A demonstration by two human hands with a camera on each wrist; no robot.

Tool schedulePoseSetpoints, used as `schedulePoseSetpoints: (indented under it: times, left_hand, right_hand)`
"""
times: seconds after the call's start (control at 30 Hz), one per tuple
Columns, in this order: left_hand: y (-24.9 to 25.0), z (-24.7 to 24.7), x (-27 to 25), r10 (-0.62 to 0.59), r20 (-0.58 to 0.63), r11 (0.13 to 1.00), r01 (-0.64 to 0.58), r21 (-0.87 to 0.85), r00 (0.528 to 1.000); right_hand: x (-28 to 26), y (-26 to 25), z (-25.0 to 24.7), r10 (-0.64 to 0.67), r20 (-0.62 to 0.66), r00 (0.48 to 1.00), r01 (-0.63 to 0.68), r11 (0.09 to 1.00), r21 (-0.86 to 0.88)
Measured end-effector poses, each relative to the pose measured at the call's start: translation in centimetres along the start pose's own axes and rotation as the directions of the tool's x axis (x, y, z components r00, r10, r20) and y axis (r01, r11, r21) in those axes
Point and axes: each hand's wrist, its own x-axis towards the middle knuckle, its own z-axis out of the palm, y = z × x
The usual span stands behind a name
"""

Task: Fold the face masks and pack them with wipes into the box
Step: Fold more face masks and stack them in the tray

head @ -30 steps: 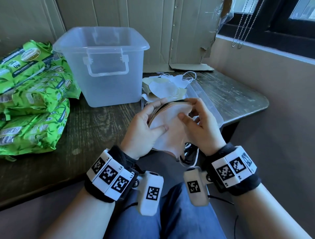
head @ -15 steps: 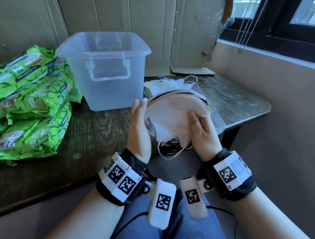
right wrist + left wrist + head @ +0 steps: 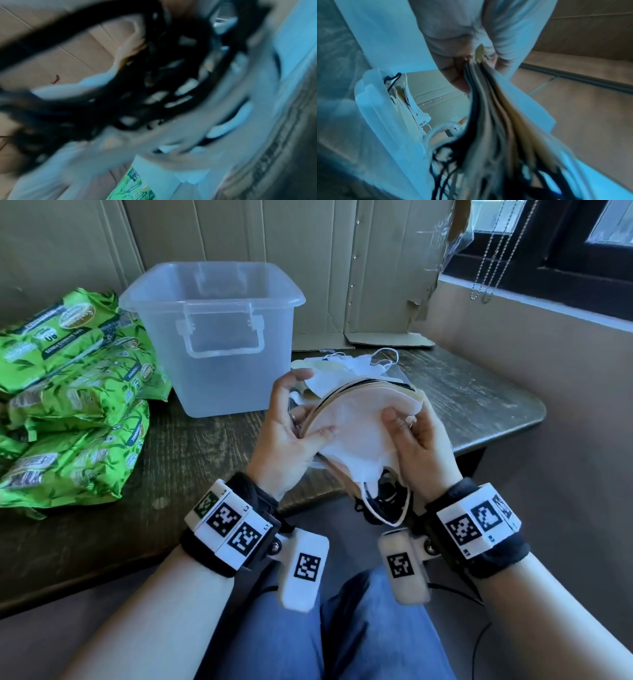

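Since half a second ago: left hand point(image 3: 286, 436) closed back onto stack of folded masks point(image 3: 359, 426), thumb now across the front face; stack tilted slightly left.

Head view: both hands gripping stack above table point(image 3: 479, 402) edge. Left fingers curled behind left rim, thumb pressed on white front. Right hand point(image 3: 419, 445) curled round right edge, thumb on front. Masks half-round, soft, white and beige with black edges; ear loops point(image 3: 383, 508) dangling below. Loose masks point(image 3: 349, 364) lying behind on clear lid. Translucent box point(image 3: 219, 337) upright, left of hands. Glossy green wipes packs point(image 3: 75, 392) piled far left.

Left wrist view: layered mask edges point(image 3: 488, 108) fanned, beige, grey, black; fingers pinching at top.

Right wrist view: heavily blurred; tangle of black loops point(image 3: 154, 81); grip not discernible here.
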Motion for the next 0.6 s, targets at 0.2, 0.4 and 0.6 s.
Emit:
schedulePoseSetpoints:
  times: [0.2,0.4,0.6]
  left_hand:
    - [1.3,0.2,-0.3,-0.061,0.292,0.983,0.007,0.182,0.955]
    - [1.7,-0.1,-0.5,-0.067,0.111,0.967,0.036,0.254,0.992]
    - [1.7,-0.4,-0.1,-0.001,-0.079,0.986,0.014,0.167,0.997]
  right_hand:
    - [-0.1,-1.5,-0.1,0.065,0.103,0.993,-0.072,0.995,0.063]
    - [-1.3,-1.1,-0.7,0.214,0.222,0.951,-0.225,0.974,0.022]
    - [-1.5,-0.8,-2.1,0.279,0.116,0.953,-0.281,0.960,0.005]
